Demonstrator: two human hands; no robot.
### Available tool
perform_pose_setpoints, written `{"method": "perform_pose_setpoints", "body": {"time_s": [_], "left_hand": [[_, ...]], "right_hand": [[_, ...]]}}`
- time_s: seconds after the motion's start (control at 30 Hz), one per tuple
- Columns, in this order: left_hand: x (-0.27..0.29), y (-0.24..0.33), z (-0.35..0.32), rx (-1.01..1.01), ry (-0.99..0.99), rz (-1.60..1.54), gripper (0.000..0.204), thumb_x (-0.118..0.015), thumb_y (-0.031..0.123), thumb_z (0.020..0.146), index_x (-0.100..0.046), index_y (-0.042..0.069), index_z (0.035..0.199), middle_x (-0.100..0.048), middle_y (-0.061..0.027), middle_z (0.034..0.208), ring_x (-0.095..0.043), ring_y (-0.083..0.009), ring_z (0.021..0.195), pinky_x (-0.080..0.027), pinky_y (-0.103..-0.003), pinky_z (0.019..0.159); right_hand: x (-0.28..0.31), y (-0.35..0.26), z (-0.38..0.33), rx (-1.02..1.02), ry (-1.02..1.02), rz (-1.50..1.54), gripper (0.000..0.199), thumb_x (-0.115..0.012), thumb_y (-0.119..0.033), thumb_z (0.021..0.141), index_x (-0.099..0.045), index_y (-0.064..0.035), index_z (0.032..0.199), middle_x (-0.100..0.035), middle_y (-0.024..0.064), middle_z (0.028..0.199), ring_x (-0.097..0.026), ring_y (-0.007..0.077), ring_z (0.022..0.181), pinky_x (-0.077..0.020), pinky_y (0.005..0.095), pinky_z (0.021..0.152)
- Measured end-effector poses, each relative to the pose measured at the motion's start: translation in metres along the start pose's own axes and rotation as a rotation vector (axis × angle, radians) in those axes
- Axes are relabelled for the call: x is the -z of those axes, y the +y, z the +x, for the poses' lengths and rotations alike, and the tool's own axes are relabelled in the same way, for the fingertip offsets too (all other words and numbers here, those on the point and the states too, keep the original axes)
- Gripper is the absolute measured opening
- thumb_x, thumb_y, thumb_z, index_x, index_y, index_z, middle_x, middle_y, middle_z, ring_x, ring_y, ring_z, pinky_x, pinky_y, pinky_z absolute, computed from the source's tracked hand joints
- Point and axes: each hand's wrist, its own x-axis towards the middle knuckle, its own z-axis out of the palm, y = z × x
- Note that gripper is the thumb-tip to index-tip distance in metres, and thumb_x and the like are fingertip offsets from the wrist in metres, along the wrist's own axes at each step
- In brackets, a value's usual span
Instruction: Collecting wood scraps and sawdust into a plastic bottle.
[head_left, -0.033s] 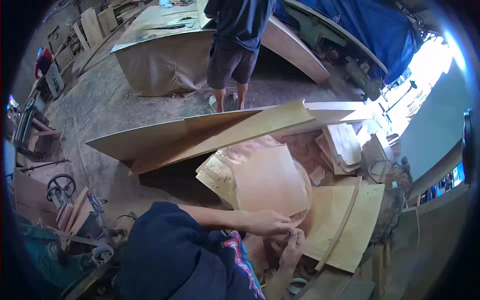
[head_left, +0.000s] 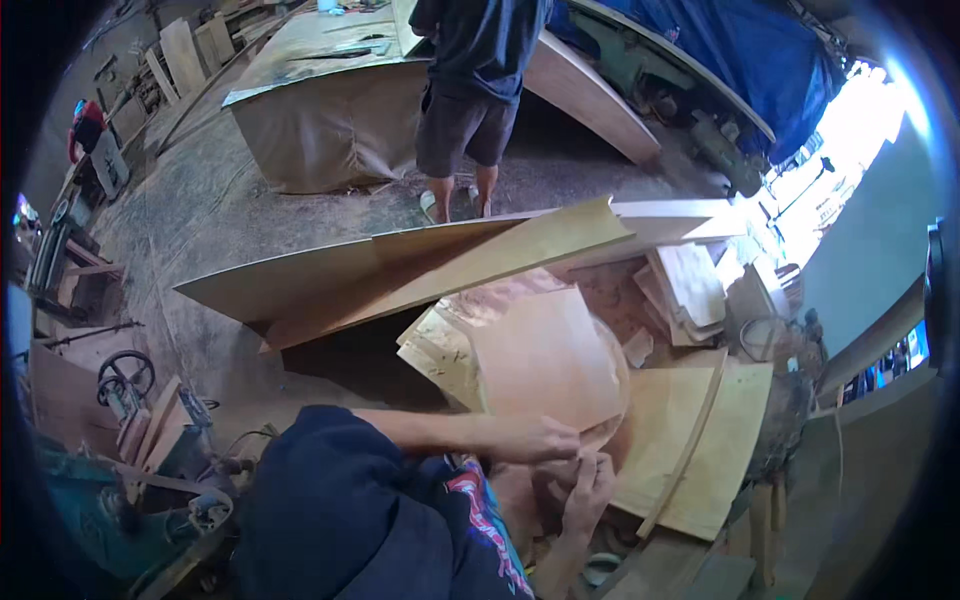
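Observation:
My left hand and my right hand meet in front of my body, with the fingers of both pinched together at the tips. Whatever sits between them is too small to make out. Just beyond the left hand lies a pale, thin wooden sheet on top of a board with sawdust. Right of my hands, a yellowish curved wooden panel carries a narrow curved wood strip. A pale ring like a tape roll sits below my right hand.
Ahead, a long angled wooden piece lies across the floor. Beyond it a person stands at a covered table. Stacked boards are at right. A machine with a black handwheel stands at left.
The scene has shifted very slightly in view. My fingertips have moved a little against each other; both hands stay together in nearly the same place.

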Motion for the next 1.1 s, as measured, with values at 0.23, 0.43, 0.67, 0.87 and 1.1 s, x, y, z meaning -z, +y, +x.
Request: {"method": "perform_pose_setpoints", "body": {"time_s": [0.23, 0.43, 0.67, 0.87, 1.1], "left_hand": [[0.105, -0.005, -0.082, 0.812, 0.351, 0.024, 0.006, -0.065, 0.004, 0.081, -0.065, -0.002, 0.083, -0.066, -0.0072, 0.081, -0.058, -0.0109, 0.074, -0.047, -0.026, 0.065], [0.084, 0.020, -0.049, 0.134, 0.253, 0.211, 0.062, -0.071, 0.013, 0.078, -0.045, 0.007, 0.134, -0.059, -0.0168, 0.117, -0.057, -0.0344, 0.101, -0.045, -0.042, 0.085], [0.053, 0.021, -0.044, 0.187, 0.421, 0.138, 0.018, -0.066, 0.017, 0.084, -0.064, 0.004, 0.095, -0.065, -0.0147, 0.083, -0.063, -0.0319, 0.075, -0.049, -0.038, 0.068], [0.048, 0.061, -0.119, 0.638, 0.814, -0.011, 0.018, -0.070, 0.016, 0.083, -0.068, 0.001, 0.093, -0.066, -0.0099, 0.075, -0.059, -0.0049, 0.072, -0.048, -0.025, 0.063], [-0.022, 0.116, -0.139, 0.873, 1.080, -0.147, 0.025, -0.057, 0.025, 0.093, -0.066, 0.002, 0.091, -0.062, -0.0101, 0.062, -0.059, -0.0133, 0.055, -0.046, -0.031, 0.055]], "right_hand": [[-0.046, -0.039, 0.025, -0.004, 0.241, 0.413, 0.012, -0.050, -0.017, 0.097, -0.054, -0.0078, 0.090, -0.036, -0.0092, 0.061, -0.032, 0.0003, 0.048, -0.0219, 0.0175, 0.040], [-0.082, -0.039, 0.012, -0.019, 0.223, 0.349, 0.023, -0.049, -0.019, 0.098, -0.057, -0.0021, 0.085, -0.045, -0.0051, 0.065, -0.038, 0.0032, 0.059, -0.0328, 0.0199, 0.051], [-0.071, -0.063, 0.019, 0.114, -0.053, 0.051, 0.022, -0.049, -0.020, 0.098, -0.055, -0.0069, 0.081, -0.043, -0.0059, 0.063, -0.035, 0.0010, 0.052, -0.0258, 0.0179, 0.045], [-0.087, -0.048, 0.042, 0.208, -0.335, 0.000, 0.018, -0.050, -0.015, 0.097, -0.053, -0.0036, 0.084, -0.042, -0.0032, 0.064, -0.039, 0.0073, 0.058, -0.0333, 0.0257, 0.051], [-0.146, -0.069, 0.006, 0.389, -0.985, -0.257, 0.021, -0.048, -0.015, 0.097, -0.057, 0.0004, 0.086, -0.055, 0.0059, 0.069, -0.050, 0.0118, 0.068, -0.0437, 0.0273, 0.062]]}}
